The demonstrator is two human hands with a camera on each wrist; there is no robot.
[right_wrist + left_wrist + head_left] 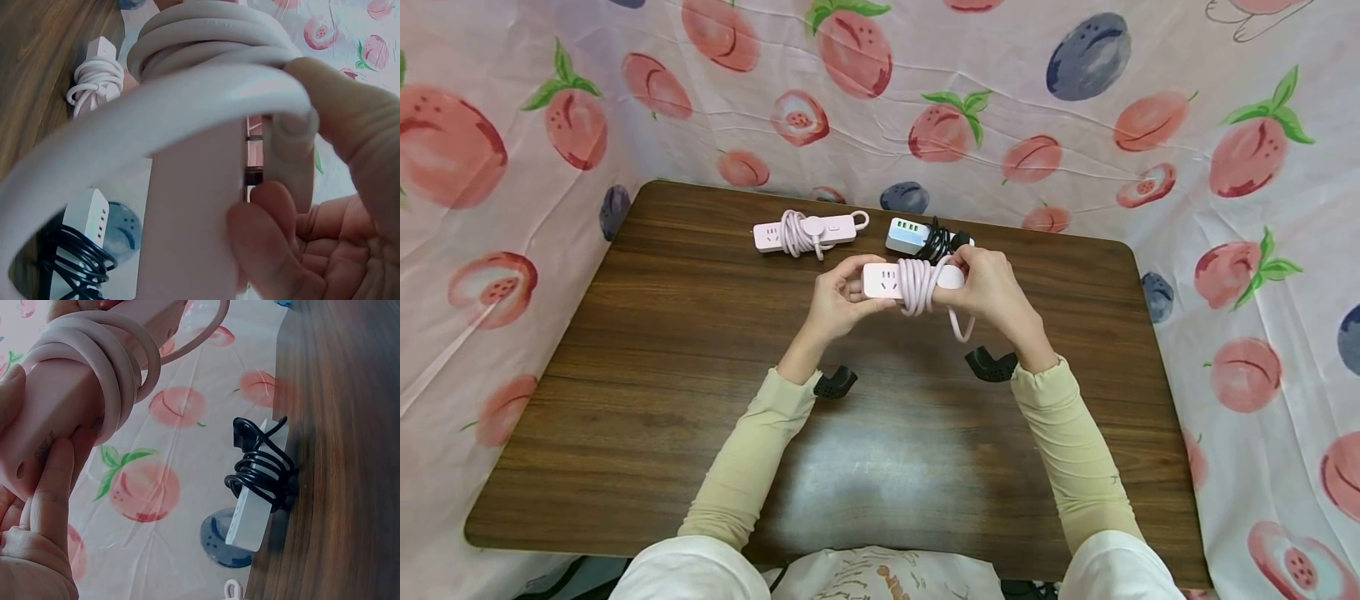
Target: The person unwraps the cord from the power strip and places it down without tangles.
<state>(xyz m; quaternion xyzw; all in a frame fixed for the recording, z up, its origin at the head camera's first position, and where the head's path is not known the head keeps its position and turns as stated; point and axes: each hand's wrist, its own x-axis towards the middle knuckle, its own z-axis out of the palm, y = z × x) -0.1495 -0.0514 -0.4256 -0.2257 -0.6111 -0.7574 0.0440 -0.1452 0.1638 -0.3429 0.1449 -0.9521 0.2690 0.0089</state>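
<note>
Both hands hold a pink power strip (pixel 882 281) up over the table, its thick cord (pixel 916 287) coiled around the middle. My left hand (pixel 837 302) grips the left end, thumb on the near edge and fingers at the back and underside. At the other end, my right hand (pixel 995 287) pinches the round plug (pixel 951 277) against the strip. In the right wrist view, prongs show in a narrow gap between the plug (pixel 289 159) and the strip (pixel 194 206). A loop of cord (pixel 961 327) hangs below the right hand.
At the back of the brown wooden table (pixel 700 333) lies a second pink power strip (pixel 767 237) with its cord wrapped. Right of it, behind the held strip, is a white strip (pixel 907 235) wound with black cord (pixel 936 242). A fruit-print curtain (pixel 865 142) surrounds the table.
</note>
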